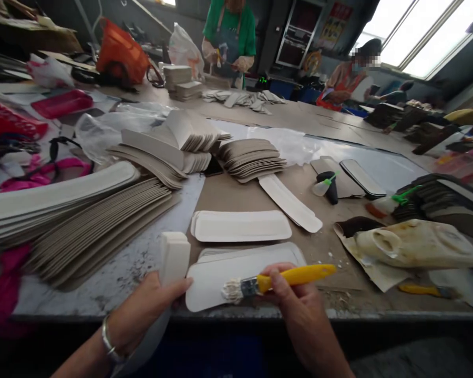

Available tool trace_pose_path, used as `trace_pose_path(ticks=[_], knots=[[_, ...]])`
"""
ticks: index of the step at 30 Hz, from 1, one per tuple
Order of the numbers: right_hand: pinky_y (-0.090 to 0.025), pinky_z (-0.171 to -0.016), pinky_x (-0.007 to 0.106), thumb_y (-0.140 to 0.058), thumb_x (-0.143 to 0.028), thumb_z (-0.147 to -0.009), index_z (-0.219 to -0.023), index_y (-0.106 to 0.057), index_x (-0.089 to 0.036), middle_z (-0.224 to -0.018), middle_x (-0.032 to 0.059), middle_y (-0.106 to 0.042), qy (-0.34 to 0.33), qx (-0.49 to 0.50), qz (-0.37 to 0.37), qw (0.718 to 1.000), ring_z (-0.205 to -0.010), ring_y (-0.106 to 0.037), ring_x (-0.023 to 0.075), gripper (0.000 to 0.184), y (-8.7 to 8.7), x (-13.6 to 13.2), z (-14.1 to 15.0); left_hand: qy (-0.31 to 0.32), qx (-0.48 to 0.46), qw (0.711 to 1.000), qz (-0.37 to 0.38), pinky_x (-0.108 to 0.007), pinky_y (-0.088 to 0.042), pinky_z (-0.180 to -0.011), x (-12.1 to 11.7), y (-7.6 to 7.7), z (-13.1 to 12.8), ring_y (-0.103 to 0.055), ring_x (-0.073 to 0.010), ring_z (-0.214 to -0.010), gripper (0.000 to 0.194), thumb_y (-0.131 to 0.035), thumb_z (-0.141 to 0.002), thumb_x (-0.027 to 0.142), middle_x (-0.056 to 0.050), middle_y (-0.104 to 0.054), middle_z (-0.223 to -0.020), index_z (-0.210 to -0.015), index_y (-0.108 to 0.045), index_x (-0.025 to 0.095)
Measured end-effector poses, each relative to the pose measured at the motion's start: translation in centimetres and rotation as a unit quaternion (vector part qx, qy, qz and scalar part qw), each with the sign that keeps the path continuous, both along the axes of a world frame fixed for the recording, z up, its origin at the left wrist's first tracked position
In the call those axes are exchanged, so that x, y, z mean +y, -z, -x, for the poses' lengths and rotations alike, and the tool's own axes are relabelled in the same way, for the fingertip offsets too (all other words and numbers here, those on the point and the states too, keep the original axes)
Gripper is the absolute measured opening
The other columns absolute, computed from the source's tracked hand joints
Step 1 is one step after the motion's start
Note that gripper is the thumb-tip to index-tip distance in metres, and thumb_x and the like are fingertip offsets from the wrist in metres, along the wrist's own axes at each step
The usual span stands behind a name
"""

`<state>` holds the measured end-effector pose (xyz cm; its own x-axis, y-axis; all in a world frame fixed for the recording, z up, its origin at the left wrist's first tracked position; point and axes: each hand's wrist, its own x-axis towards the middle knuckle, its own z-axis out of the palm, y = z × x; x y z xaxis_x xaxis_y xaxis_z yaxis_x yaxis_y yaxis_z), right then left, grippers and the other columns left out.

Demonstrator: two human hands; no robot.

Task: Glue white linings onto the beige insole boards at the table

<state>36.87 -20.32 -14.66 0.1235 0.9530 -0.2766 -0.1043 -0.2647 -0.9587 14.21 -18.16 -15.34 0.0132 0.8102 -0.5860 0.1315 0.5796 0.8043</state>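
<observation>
The right hand (299, 304) is closed around the handle of a yellow-handled brush (263, 283) at the near edge of the bench (142, 273). The pale, coated-looking bristles lie against the face of a long white panel (208, 286), which slants across other panels along that edge; its left end reaches the edge itself.

The left hand (145, 304) grips folded white strips (174, 257) between thumb and fingers; the thumb tip touches the panel's left end.

Directly behind, farther from the near edge, lies a second set of white panels (240, 226), roughly parallel to it. Toward the bench's left end, a fanned stack of brown-edged pieces (102, 231) lies at a slant. Toward the near right corner are a stained plastic container (418, 241), lying on its side, and a spare brush (420, 289). A person in a green top (230, 52) stands at the far edge, both hands occupied.
</observation>
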Motion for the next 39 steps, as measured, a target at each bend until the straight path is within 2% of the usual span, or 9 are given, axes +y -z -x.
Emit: trace_pose_path(ticks=[3,6,11,14,19,23,28,34,39], knots=[[-0.058,-0.062,0.032,-0.069,-0.055,-0.071,-0.079,-0.062,-0.016,-0.071,0.0022,-0.062,-0.040,0.007,0.009,0.999,-0.064,-0.064,0.0181,0.040,1.3,0.9,3.6,0.026,-0.008,1.000,-0.004,-0.028,-0.034,-0.056,0.0,0.4,0.4,-0.044,-0.0146,-0.054,0.035,-0.065,-0.057,0.051,0.000,-0.053,-0.052,-0.052,-0.053,0.019],[-0.057,-0.060,0.031,-0.071,-0.056,-0.067,-0.078,-0.061,-0.016,-0.069,0.0024,-0.062,-0.013,-0.049,0.006,0.999,-0.059,-0.063,0.0177,0.043,2.1,1.3,4.1,0.036,-0.023,0.999,-0.002,-0.029,-0.034,-0.056,0.1,0.7,0.7,-0.044,-0.0147,-0.052,0.034,-0.064,-0.057,0.049,-0.001,-0.052,-0.049,-0.048,-0.054,0.018],[-0.054,-0.060,0.027,-0.065,-0.051,-0.076,-0.079,-0.061,-0.018,-0.069,0.0015,-0.061,0.033,-0.162,-0.030,0.986,-0.061,-0.063,0.0168,0.033,0.5,0.7,3.8,0.058,-0.035,0.998,-0.009,-0.029,-0.035,-0.057,0.4,0.6,0.8,-0.045,-0.0158,-0.053,0.034,-0.059,-0.060,0.050,-0.002,-0.054,-0.049,-0.047,-0.056,0.018],[-0.053,-0.059,0.026,-0.061,-0.049,-0.080,-0.079,-0.061,-0.018,-0.068,0.0017,-0.060,0.010,-0.180,-0.048,0.982,-0.061,-0.062,0.0166,0.031,-0.3,0.2,4.9,0.070,-0.033,0.997,-0.012,-0.030,-0.035,-0.057,0.4,1.0,1.0,-0.046,-0.0165,-0.053,0.034,-0.058,-0.061,0.050,-0.002,-0.055,-0.049,-0.046,-0.056,0.019],[-0.051,-0.056,0.026,-0.058,-0.048,-0.082,-0.077,-0.062,-0.017,-0.069,0.0030,-0.060,-0.012,-0.230,-0.078,0.970,-0.061,-0.059,0.0164,0.031,1.0,0.2,5.4,0.081,-0.012,0.997,-0.015,-0.031,-0.038,-0.058,0.3,2.0,1.3,-0.049,-0.0187,-0.052,0.037,-0.058,-0.059,0.053,-0.005,-0.057,-0.048,-0.044,-0.057,0.019],[-0.051,-0.063,0.030,-0.056,-0.045,-0.083,-0.080,-0.062,-0.018,-0.074,0.0049,-0.062,0.054,-0.359,-0.113,0.925,-0.066,-0.060,0.0182,0.028,2.1,0.3,2.2,0.088,0.004,0.996,-0.022,-0.032,-0.041,-0.059,0.1,2.3,1.4,-0.052,-0.0204,-0.051,0.041,-0.057,-0.060,0.056,-0.007,-0.058,-0.048,-0.041,-0.056,0.020],[-0.050,-0.072,0.035,-0.052,-0.039,-0.088,-0.080,-0.061,-0.019,-0.077,0.0062,-0.063,0.110,-0.497,-0.167,0.844,-0.072,-0.060,0.0197,0.023,1.6,0.4,-2.2,0.092,0.030,0.995,-0.012,-0.032,-0.042,-0.060,-0.2,3.1,1.4,-0.055,-0.0229,-0.053,0.046,-0.056,-0.059,0.064,-0.009,-0.061,-0.050,-0.040,-0.059,0.022],[-0.051,-0.079,0.037,-0.048,-0.023,-0.091,-0.088,-0.059,-0.019,-0.084,0.0080,-0.063,0.105,-0.587,-0.262,0.758,-0.083,-0.061,0.0205,0.012,1.5,0.2,-3.1,0.105,0.048,0.993,0.017,-0.035,-0.043,-0.062,-0.2,4.2,1.6,-0.056,-0.0262,-0.054,0.045,-0.059,-0.052,0.068,-0.009,-0.063,-0.049,-0.037,-0.062,0.026],[-0.053,-0.078,0.033,-0.048,-0.012,-0.090,-0.095,-0.058,-0.019,-0.085,0.0074,-0.064,0.022,-0.587,-0.290,0.756,-0.085,-0.060,0.0196,0.014,2.5,-1.2,-0.5,0.080,0.061,0.995,0.012,-0.036,-0.044,-0.063,-0.6,4.9,1.5,-0.058,-0.0280,-0.055,0.043,-0.060,-0.057,0.064,-0.007,-0.063,-0.048,-0.035,-0.062,0.028]])
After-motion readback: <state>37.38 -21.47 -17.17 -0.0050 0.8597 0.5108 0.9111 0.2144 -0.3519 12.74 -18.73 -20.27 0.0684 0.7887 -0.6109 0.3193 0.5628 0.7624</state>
